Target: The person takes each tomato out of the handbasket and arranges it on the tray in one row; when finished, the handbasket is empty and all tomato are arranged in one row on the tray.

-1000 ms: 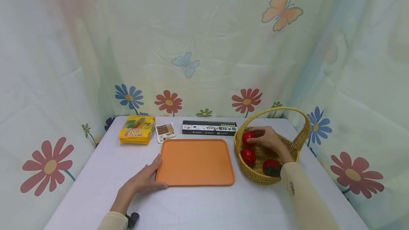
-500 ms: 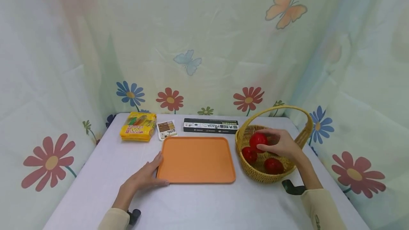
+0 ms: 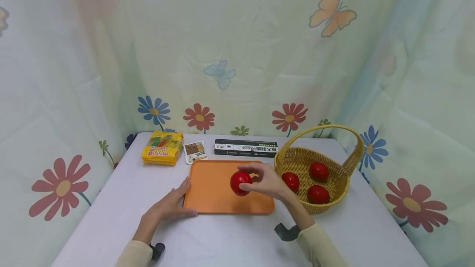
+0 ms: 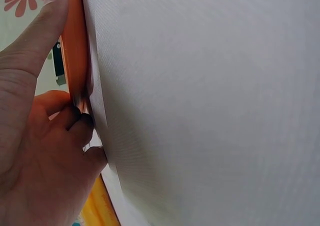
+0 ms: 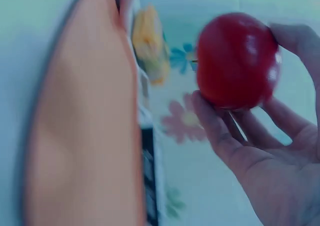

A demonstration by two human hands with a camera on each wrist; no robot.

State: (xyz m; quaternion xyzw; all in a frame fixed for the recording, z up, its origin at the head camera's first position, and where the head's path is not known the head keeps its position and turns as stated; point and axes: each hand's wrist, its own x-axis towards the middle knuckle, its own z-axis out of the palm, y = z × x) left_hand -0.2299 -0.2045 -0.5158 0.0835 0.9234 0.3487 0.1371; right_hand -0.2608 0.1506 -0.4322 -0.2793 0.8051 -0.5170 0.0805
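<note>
Between the thumb and fingers of my right hand [image 3: 265,181] is a shiny red apple [image 3: 241,183], held over the right half of the orange tray [image 3: 211,188]. The right wrist view shows the apple [image 5: 237,61] pinched near the fingertips, with the tray's blurred surface [image 5: 90,136] to the left. My left hand [image 3: 168,205] rests at the tray's near left corner, its fingers along the left edge and its thumb at the front edge. In the left wrist view the thumb lies against the tray's orange side [image 4: 76,41].
A wicker basket [image 3: 346,184] with a tall handle stands right of the tray, holding three red apples [image 3: 318,195]. Behind the tray lie a black-and-white pasta box [image 3: 245,147], a brown-and-white packet [image 3: 194,152] and a yellow packet [image 3: 162,148]. Patterned cloth hangs around the table.
My right hand has lifted the apple out of the basket and carried it left over the tray. One apple in the basket has shifted back. My left hand has stayed at the tray's corner.
</note>
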